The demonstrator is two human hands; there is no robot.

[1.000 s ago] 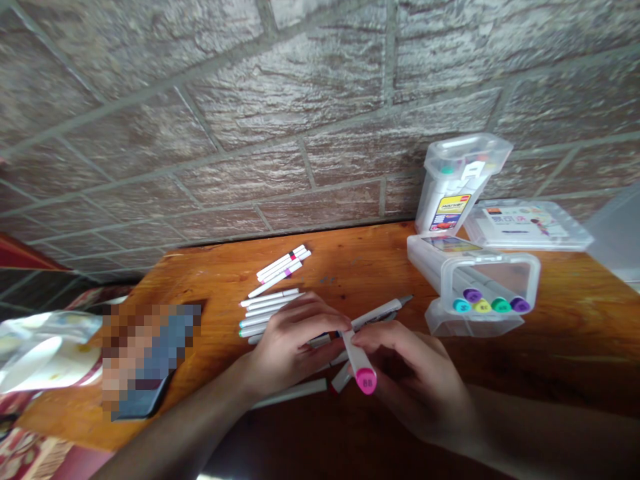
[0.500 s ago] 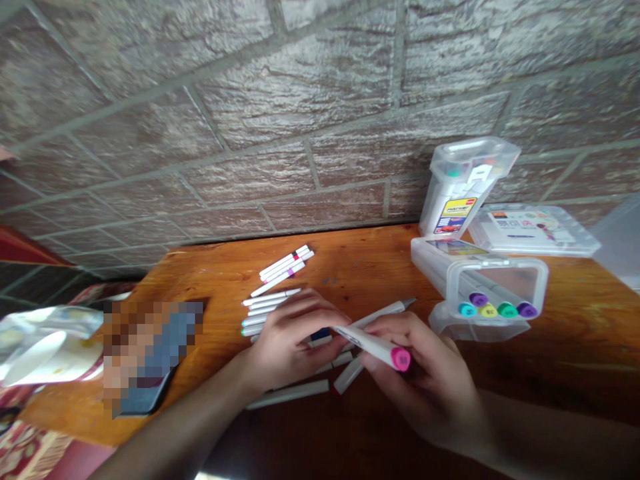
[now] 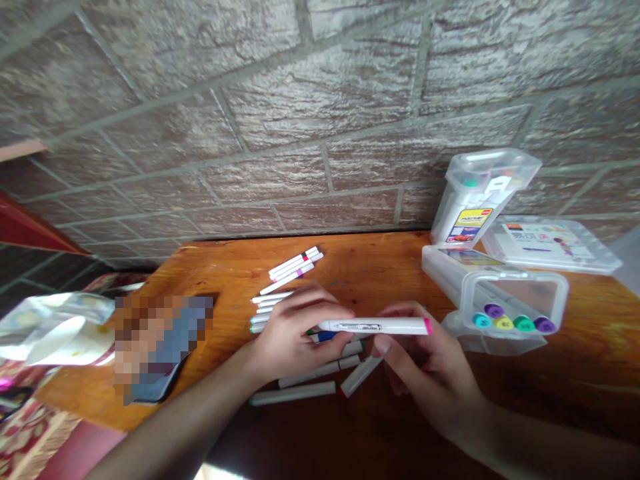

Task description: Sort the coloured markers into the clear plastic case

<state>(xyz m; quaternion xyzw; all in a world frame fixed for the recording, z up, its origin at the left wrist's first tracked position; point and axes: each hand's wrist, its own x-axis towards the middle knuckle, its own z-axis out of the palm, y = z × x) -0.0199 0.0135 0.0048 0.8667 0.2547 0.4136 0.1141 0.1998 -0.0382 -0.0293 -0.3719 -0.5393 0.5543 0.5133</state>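
A white marker with a pink end [image 3: 400, 325] lies level between my two hands, above the table. My left hand [image 3: 305, 327] pinches its left end between thumb and fingers. Around its right part, my right hand [image 3: 425, 360] closes with the thumb below and fingers behind. Beneath the hands several white markers are spread out, one with a green end [image 3: 295, 393] and one with a red end [image 3: 360, 379]. More slim markers [image 3: 295, 267] lie in a group further back.
An open clear case [image 3: 564, 307] with several markers lies at the right. Behind it stand a closed marker box [image 3: 470, 200] and a flat case [image 3: 560, 243]. A phone [image 3: 170, 380] and a white cup [image 3: 75, 340] are at the left, a brick wall behind.
The pink-ended marker has turned from slanting toward the camera to nearly level, its printed side now showing. My right hand has shifted its grip along it. The view has shifted slightly.
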